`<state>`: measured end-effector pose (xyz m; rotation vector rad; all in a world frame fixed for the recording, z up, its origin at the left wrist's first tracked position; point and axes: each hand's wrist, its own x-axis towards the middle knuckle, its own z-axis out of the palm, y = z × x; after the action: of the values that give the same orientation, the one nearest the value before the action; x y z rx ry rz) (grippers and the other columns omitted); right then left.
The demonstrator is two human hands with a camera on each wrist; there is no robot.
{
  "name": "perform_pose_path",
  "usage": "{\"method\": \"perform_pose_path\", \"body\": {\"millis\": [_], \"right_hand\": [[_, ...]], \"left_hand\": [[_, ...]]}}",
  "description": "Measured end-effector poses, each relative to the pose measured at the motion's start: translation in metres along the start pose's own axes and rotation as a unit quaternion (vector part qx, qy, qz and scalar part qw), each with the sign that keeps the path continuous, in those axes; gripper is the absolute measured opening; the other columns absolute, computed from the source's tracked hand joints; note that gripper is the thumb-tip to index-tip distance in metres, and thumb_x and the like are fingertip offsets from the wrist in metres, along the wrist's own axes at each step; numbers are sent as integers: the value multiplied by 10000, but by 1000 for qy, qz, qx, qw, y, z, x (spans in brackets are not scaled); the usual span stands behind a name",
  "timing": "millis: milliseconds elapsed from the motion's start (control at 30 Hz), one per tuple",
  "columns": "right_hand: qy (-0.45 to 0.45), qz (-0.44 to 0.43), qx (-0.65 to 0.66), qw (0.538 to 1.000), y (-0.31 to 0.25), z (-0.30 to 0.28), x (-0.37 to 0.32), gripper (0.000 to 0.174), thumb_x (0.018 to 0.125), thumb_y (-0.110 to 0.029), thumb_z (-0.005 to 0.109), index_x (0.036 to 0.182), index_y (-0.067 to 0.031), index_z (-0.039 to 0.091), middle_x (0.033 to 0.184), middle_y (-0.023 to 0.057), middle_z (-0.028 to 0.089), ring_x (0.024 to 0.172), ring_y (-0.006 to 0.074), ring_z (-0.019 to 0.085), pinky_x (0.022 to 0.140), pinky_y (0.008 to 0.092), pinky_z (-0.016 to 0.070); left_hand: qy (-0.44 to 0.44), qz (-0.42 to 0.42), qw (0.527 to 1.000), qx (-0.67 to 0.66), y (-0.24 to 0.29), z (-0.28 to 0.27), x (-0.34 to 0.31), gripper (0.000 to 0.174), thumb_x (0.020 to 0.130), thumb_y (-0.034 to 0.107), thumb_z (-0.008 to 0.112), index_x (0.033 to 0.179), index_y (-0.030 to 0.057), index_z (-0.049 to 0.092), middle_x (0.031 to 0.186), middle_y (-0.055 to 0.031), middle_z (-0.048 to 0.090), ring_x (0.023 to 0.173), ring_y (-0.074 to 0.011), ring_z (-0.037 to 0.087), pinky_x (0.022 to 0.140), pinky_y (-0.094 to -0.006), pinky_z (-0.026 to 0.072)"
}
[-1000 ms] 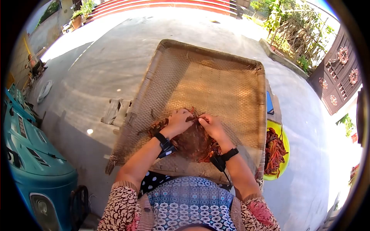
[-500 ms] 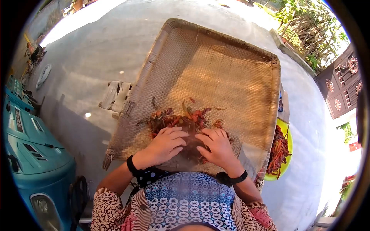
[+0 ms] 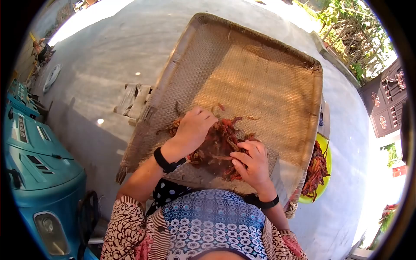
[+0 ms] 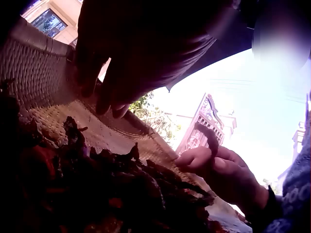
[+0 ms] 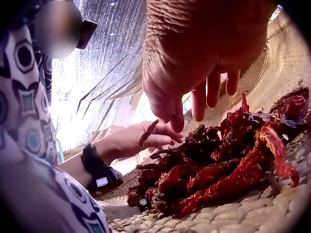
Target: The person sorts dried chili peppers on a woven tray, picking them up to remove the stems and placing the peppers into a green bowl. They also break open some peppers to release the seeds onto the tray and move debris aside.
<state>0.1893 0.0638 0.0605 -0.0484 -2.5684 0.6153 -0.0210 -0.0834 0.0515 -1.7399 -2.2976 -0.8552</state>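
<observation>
1. So, nearest the lap: bare R hand (image 3: pixel 252 160), black band at the wrist, has thumb & forefinger closed in a pinch on one thin, dark red, shrivelled pepper (image 4: pixel 211 137), held above the heap. Keep the pinch light, b/c dry skin prob. cracks if squeezed.
2. Just past it: heap of wrinkled red & brown dried peppers (image 3: pixel 226 129), in the tray's near part. Looks like picking thru by hand; prob. best to lift one at a time w/o dragging neighbours, as tangled bits could snap.
3. Bare L hand (image 3: pixel 197 123) is over the heap's L side, fingers loosely extended, nothing seen in hold; can't tell if tips touch. Better to spread w/ it than press.
4. Beyond: tan, rectangular woven tray (image 3: pixel 260 91). L strip's shaded, so judge colour over the sunlit middle.
5. Outside the tray's R edge: bright yellow bowl (image 3: pixel 305 199) w/ more red peppers; anything carried across needs to clear the raised rim.
</observation>
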Motion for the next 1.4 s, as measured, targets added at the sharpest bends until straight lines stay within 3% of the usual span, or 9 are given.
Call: {"method": "perform_pose_path", "body": {"millis": [167,500,667,767,933,1100,1200,1300,1400], "right_hand": [[4,48,25,999,5,2,-11,204,791,-86,698,994,-61,685,1108,122,612,1037,333,556,885,419,455],[46,185,200,961,-9,-3,15,255,854,-98,701,1099,-44,656,972,118,645,815,271,630,714,337,504],[-2,118,196,973,-4,9,10,160,905,-103,642,1048,-34,618,828,85,657,736,191,642,652,294,511],[-22,268,382,884,3,2,-5,139,942,-116,611,1044,-21,613,822,48,646,740,118,623,638,253,495],[257,376,443,773,43,-33,-41,169,993,-171,549,1087,-35,585,796,24,598,688,95,546,653,231,460],[461,256,657,538,97,-83,-90,225,996,-240,547,1143,-71,575,822,0,562,728,96,515,638,247,434],[487,317,657,481,94,-95,-89,250,994,-261,549,1147,-65,580,832,-7,572,717,94,520,628,242,439],[344,347,565,665,69,-71,-74,260,988,-267,555,1131,-52,591,827,2,592,657,97,522,591,243,450],[77,381,444,807,27,-45,-42,228,951,-191,615,1111,-30,590,800,10,624,611,87,549,555,231,453]], "left_hand": [[-41,31,996,73,-30,28,15,266,739,15,684,991,86,633,1211,-94,539,1194,-355,437,934,-438,401],[-57,20,997,-44,31,-17,1,177,764,62,709,910,125,631,905,-18,620,962,-243,558,935,-398,386],[-58,67,992,-93,42,-6,-9,216,759,79,717,943,118,613,895,-17,615,954,-238,562,915,-392,407],[-44,15,994,-99,44,-1,-9,232,756,71,718,966,102,622,953,-39,611,1013,-257,547,935,-405,405],[-34,22,995,-86,46,12,-1,233,760,72,732,974,92,645,1104,-61,601,1143,-301,505,982,-429,393],[-54,34,997,-50,46,22,-2,216,761,66,742,954,90,648,1158,-61,595,1196,-319,485,992,-446,394],[-28,40,997,-61,47,19,-1,176,766,65,737,913,87,644,1114,-50,614,1160,-299,509,968,-431,404],[-31,44,995,-87,51,15,-1,151,776,59,723,897,83,636,994,-40,637,1052,-275,548,928,-411,413],[-45,56,991,-111,60,7,1,132,786,56,712,889,80,633,890,-40,635,950,-261,559,891,-397,421]]}}
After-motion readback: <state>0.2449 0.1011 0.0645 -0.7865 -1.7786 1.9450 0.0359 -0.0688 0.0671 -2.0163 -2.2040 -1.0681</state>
